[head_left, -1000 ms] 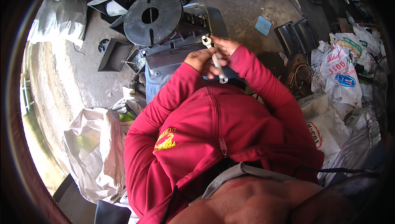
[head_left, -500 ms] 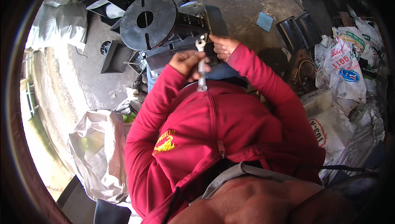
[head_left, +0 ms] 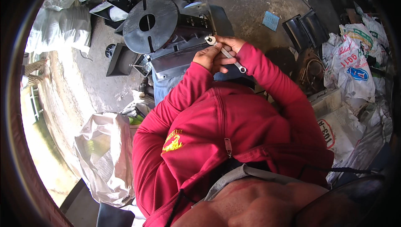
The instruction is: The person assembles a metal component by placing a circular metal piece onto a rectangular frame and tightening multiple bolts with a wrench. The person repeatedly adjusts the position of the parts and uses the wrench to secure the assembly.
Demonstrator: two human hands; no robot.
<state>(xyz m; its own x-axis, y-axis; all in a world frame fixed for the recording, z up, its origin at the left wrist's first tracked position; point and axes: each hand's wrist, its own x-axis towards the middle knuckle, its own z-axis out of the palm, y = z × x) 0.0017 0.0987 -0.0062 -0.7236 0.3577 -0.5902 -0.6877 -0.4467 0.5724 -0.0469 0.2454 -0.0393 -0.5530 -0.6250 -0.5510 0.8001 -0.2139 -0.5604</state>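
Observation:
A silver combination wrench (head_left: 227, 53) lies slantwise across the fingers of my left hand (head_left: 211, 56), which is closed around its shaft. Its open jaw points up and left, and its ring end points down toward my right cuff. My right hand (head_left: 232, 43) is just behind the wrench, fingers bent, thumb and forefinger together at the edge of the black part. What they pinch is hidden. In front of me, over my lap, rests a black metal assembly (head_left: 177, 51) with a round slotted disc (head_left: 161, 8) on its left.
A black tray (head_left: 121, 62) and a small container of metal bits (head_left: 145, 66) are on the left. A white sack (head_left: 104, 156) stands at my left side. More printed sacks (head_left: 355, 64) are heaped on the right, near a black folded metal piece (head_left: 307, 29) and blue paper (head_left: 270, 21).
My left hand has moved right, up to my right hand. The wrench has turned from nearly upright to slanting, its ring end now toward the right. My right hand stays about where it was.

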